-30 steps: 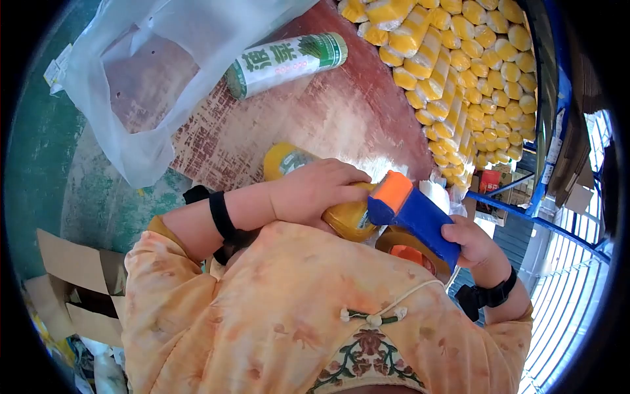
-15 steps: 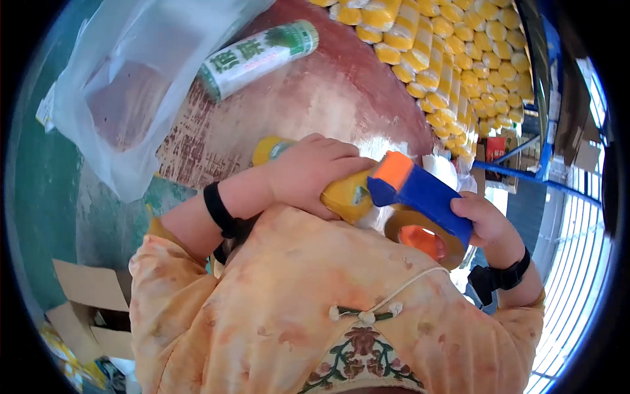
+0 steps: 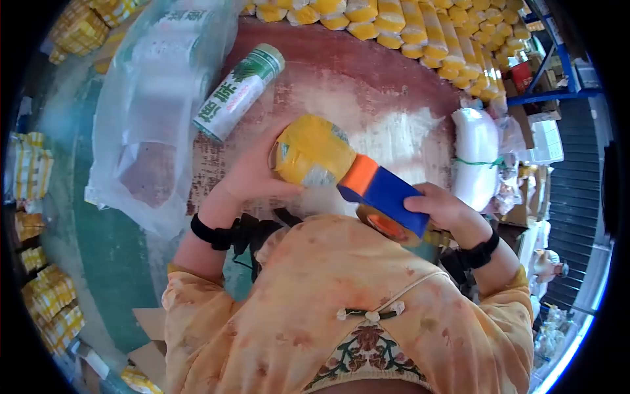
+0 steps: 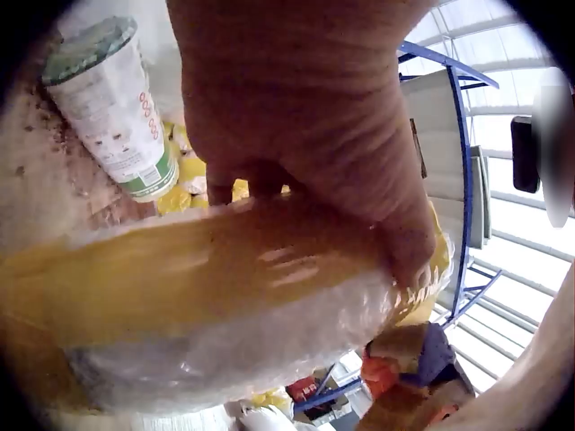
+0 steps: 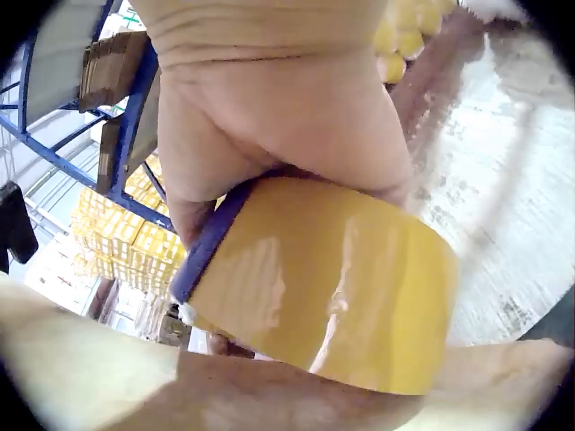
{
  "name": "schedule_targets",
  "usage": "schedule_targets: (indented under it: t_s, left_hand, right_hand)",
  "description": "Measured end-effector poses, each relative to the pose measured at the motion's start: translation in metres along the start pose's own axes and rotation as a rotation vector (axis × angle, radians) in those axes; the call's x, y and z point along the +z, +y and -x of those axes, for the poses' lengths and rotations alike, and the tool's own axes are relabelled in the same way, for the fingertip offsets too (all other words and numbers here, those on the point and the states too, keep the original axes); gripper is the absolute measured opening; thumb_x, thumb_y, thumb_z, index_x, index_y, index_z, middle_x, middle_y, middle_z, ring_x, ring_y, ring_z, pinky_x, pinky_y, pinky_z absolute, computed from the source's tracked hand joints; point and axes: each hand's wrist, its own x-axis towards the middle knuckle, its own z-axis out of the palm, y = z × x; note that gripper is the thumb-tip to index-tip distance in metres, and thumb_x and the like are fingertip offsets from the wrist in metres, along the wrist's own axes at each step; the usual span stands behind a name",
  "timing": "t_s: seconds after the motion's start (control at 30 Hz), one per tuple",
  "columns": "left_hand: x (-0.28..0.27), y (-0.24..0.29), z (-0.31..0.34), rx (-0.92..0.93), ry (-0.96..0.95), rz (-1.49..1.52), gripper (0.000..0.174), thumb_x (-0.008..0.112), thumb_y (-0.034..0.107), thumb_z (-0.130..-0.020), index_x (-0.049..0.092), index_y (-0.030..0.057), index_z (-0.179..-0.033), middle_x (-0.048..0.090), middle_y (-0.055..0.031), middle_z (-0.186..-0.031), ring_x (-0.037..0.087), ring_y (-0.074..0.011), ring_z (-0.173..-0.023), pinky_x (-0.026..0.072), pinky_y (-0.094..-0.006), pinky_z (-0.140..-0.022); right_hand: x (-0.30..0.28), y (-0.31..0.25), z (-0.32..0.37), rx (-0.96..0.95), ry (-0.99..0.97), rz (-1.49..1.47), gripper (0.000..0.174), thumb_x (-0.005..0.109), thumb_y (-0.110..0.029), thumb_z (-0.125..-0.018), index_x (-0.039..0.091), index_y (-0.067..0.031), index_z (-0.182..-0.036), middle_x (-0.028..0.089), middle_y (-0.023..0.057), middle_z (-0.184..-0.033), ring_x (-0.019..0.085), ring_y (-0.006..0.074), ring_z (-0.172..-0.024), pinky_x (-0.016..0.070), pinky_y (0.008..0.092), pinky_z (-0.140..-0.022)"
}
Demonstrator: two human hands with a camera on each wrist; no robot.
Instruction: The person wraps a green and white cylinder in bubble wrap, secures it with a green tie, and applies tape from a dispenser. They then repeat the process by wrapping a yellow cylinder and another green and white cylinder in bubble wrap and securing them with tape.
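Right hand (image 3: 446, 207) grips blue tape dispenser (image 3: 398, 200); left hand (image 3: 252, 167) grips yellow-wrapped bundle (image 3: 315, 148), just beyond shirt (image 3: 295, 282). Bundle could roll, dispenser edge tear wrap if left grip slackens. Some desk (image 3: 348, 75) room beyond, printed roll (image 3: 239, 92) limiting left; far edge near yellow packs (image 3: 394, 20).

Hand (image 4: 305, 117) gripping taped bundle (image 4: 225, 287).
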Motion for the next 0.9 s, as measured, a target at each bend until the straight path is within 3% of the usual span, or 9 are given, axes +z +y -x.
schedule_targets:
  t_s: [0.03, 0.13, 0.23, 0.27, 0.4, 0.6, 0.7, 0.8, 0.9]
  left_hand:
    - [-0.002, 0.003, 0.002, -0.034, 0.007, -0.035, 0.097, 0.083, 0.022, -0.056, 0.032, 0.0039, -0.137, 0.043, -0.015, -0.133, 0.039, -0.0273, -0.127, 0.0317, -0.0373, -0.104]
    - [-0.012, 0.019, 0.004, 0.101, 0.066, -0.339, 0.104, 0.081, 0.015, -0.058, 0.021, 0.0055, -0.142, 0.037, -0.0152, -0.138, 0.037, -0.0268, -0.129, 0.0312, -0.0385, -0.105]
    - [-0.004, 0.017, 0.002, -0.161, 0.128, 0.058, 0.113, 0.08, 0.011, -0.058, 0.008, 0.0046, -0.145, 0.031, -0.0127, -0.141, 0.032, -0.0243, -0.131, 0.029, -0.0388, -0.106]
    - [-0.003, 0.009, -0.005, -0.159, 0.158, 0.13, 0.109, 0.077, 0.005, -0.06, 0.007, 0.005, -0.144, 0.034, -0.0123, -0.139, 0.036, -0.0239, -0.128, 0.033, -0.0381, -0.104]
    - [0.016, -0.011, -0.038, -0.204, 0.311, 0.128, 0.09, 0.074, 0.004, -0.068, 0.02, 0.0033, -0.139, 0.041, -0.0134, -0.133, 0.043, -0.0226, -0.122, 0.0381, -0.0352, -0.1]
    - [0.059, -0.088, -0.061, -0.514, 0.442, 0.22, 0.075, 0.068, 0.016, -0.079, 0.026, 0.0028, -0.139, 0.046, -0.0174, -0.129, 0.047, -0.0256, -0.117, 0.0408, -0.0353, -0.095]
    - [0.076, -0.116, -0.049, -0.353, 0.362, 0.0, 0.073, 0.066, 0.015, -0.08, 0.026, 0.0023, -0.14, 0.044, -0.0193, -0.131, 0.045, -0.0277, -0.119, 0.0378, -0.0348, -0.098]
    - [0.081, -0.109, -0.028, -0.306, 0.239, -0.321, 0.071, 0.064, 0.013, -0.081, 0.026, 0.002, -0.141, 0.041, -0.0204, -0.134, 0.042, -0.028, -0.123, 0.0345, -0.0343, -0.101]
    - [0.083, -0.1, -0.025, -0.394, 0.263, -0.016, 0.072, 0.064, 0.012, -0.081, 0.025, 0.0036, -0.142, 0.039, -0.0215, -0.137, 0.04, -0.0284, -0.126, 0.0319, -0.0345, -0.104]
  right_hand:
    - [0.003, 0.002, -0.012, -0.039, -0.004, -0.018, 0.047, 0.061, -0.034, -0.085, 0.059, 0.0053, -0.111, 0.065, 0.0082, -0.097, 0.061, 0.0131, -0.083, 0.0498, 0.0258, -0.073]
    - [0.008, 0.002, -0.041, -0.153, -0.026, -0.064, 0.047, 0.061, -0.034, -0.085, 0.058, 0.0049, -0.112, 0.066, 0.0087, -0.096, 0.062, 0.015, -0.082, 0.0498, 0.0266, -0.072]
    - [0.009, -0.001, -0.067, -0.201, -0.09, -0.165, 0.047, 0.06, -0.034, -0.085, 0.058, 0.0052, -0.112, 0.066, 0.0102, -0.096, 0.062, 0.0157, -0.082, 0.0497, 0.027, -0.074]
    - [0.008, 0.001, -0.077, -0.218, -0.134, -0.229, 0.048, 0.058, -0.033, -0.087, 0.055, 0.005, -0.115, 0.064, 0.0127, -0.104, 0.062, 0.0187, -0.09, 0.0497, 0.0298, -0.081]
    - [0.017, 0.0, -0.095, -0.274, -0.096, -0.614, 0.049, 0.054, -0.033, -0.091, 0.047, 0.001, -0.125, 0.057, 0.0124, -0.121, 0.058, 0.023, -0.107, 0.0456, 0.0363, -0.094]
    - [-0.017, -0.009, -0.128, -0.16, 0.029, -0.757, 0.041, 0.053, -0.033, -0.091, 0.051, -0.0034, -0.119, 0.061, 0.0132, -0.111, 0.061, 0.0235, -0.096, 0.0508, 0.0369, -0.086]
    - [-0.03, -0.002, -0.146, -0.063, 0.028, -0.778, 0.039, 0.052, -0.034, -0.091, 0.053, -0.0044, -0.116, 0.062, 0.013, -0.107, 0.062, 0.0239, -0.091, 0.0525, 0.0388, -0.082]
    - [-0.023, -0.004, -0.135, -0.041, 0.045, -0.795, 0.038, 0.051, -0.034, -0.091, 0.053, -0.0045, -0.116, 0.062, 0.0116, -0.107, 0.062, 0.0241, -0.092, 0.0524, 0.0387, -0.082]
    - [-0.023, 0.011, -0.14, -0.073, 0.029, -0.837, 0.039, 0.05, -0.035, -0.092, 0.053, -0.0047, -0.117, 0.062, 0.0116, -0.109, 0.062, 0.0236, -0.092, 0.0522, 0.0379, -0.083]
